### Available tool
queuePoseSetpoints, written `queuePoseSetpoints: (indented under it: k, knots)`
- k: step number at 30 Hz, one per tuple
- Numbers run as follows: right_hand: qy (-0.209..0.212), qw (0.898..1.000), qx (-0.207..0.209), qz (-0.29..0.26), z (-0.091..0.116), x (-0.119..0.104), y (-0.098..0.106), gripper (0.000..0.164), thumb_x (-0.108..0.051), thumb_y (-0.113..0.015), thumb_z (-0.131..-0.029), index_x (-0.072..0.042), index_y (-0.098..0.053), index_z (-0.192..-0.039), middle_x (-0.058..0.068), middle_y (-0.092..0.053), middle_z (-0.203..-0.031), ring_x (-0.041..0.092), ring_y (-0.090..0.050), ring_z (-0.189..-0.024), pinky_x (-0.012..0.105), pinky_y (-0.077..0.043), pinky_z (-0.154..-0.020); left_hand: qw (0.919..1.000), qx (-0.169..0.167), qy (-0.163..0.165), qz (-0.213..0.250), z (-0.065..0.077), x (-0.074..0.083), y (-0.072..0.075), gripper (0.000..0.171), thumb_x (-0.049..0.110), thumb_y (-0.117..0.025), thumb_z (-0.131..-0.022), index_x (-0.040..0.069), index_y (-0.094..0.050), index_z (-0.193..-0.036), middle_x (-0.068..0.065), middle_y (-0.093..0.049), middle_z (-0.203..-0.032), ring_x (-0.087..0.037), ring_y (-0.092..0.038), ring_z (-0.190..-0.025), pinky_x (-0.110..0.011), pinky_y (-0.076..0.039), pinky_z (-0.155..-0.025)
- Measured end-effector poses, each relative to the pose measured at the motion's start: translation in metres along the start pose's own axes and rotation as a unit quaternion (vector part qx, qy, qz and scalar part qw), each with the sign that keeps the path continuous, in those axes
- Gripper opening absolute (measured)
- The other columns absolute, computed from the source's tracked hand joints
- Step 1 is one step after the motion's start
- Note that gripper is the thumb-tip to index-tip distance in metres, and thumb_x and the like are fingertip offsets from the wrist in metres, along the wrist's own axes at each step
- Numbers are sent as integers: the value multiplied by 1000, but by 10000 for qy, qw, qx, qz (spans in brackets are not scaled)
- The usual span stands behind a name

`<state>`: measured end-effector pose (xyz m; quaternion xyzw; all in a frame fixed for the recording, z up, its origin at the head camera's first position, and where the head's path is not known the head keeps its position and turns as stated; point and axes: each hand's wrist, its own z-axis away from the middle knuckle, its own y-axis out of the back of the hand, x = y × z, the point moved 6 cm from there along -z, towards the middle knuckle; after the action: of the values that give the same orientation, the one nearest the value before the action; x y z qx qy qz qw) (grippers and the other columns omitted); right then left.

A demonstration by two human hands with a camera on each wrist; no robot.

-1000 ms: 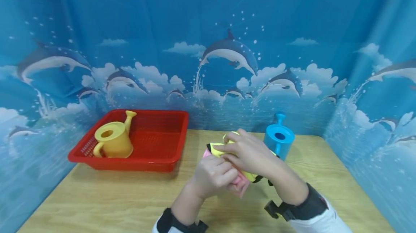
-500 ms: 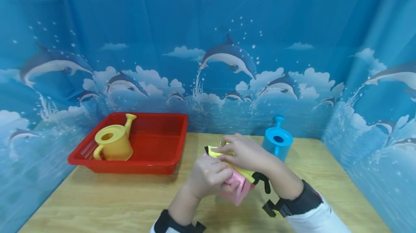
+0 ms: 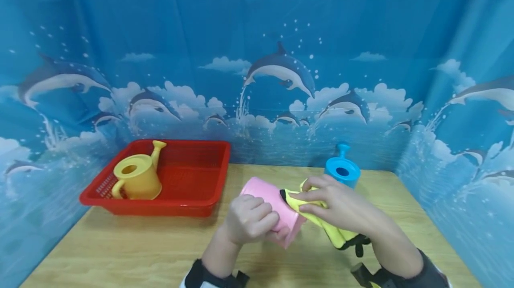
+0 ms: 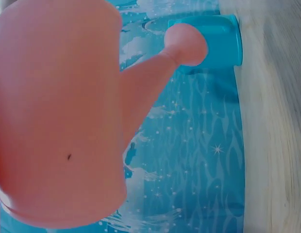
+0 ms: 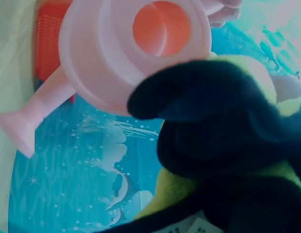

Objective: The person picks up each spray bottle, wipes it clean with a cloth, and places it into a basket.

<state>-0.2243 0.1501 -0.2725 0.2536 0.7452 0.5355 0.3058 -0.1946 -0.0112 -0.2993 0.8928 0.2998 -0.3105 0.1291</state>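
Pink watering can (image 3: 284, 212) in the head view is gripped by the curled left hand (image 3: 250, 219), beside the right hand (image 3: 335, 201) pinching a yellow cloth (image 3: 336, 235); left wrist view shows the pink spout (image 4: 146, 88) before a blue watering can (image 4: 223, 43), right wrist view the cloth's black edging (image 5: 209, 97).

a blue dolphin-print curtain (image 3: 209, 24) backs a pale wooden table (image 3: 168, 243).
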Motion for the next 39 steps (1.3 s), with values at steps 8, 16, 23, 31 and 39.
queuePoseSetpoints:
  k: [8,16,23,31,39]
  knots:
    - [-31,9998,-162,119,-13,-8,3,31,-36,-56,-97,-21,-68,-121,-1,-64,-111,19,-59,-101,35,-51,-80,9993,331,-135,-58,-17,5,6,41,34,-50,-94,23,-40,-56,14,-37,-50,2,-32,-43,-11,-19,-44]
    - [98,9984,-540,-167,-46,-12,-9,32,-33,-60,-95,-21,-66,-125,-4,-62,-110,13,-55,-94,30,-48,-78,9989,455,-138,-6,-24,5,9,40,32,-50,-93,22,-40,-55,14,-36,-50,2,-31,-43,-11,-19,-44]
    - [5,9957,-812,-448,-68,-15,-20,33,-30,-59,-96,-21,-63,-128,0,-59,-115,18,-56,-102,33,-49,-81,9984,532,-158,108,-26,9,7,39,30,-49,-92,23,-41,-55,14,-36,-51,2,-31,-43,-11,-19,-44]
    - [-24,9884,-888,-1234,-63,-4,-23,34,-27,-59,-97,-17,-63,-129,-2,-57,-108,12,-53,-94,25,-48,-74,9977,589,-99,326,-24,6,9,42,29,-46,-96,21,-38,-55,13,-30,-50,2,-25,-42,-13,-16,-43]
    - [10,9880,-732,-1362,-38,6,-14,35,-33,-54,-99,-15,-63,-127,-5,-56,-105,10,-52,-90,25,-48,-74,9975,682,-58,175,-16,-3,12,45,29,-48,-97,18,-38,-55,10,-32,-50,0,-27,-42,-12,-17,-43]
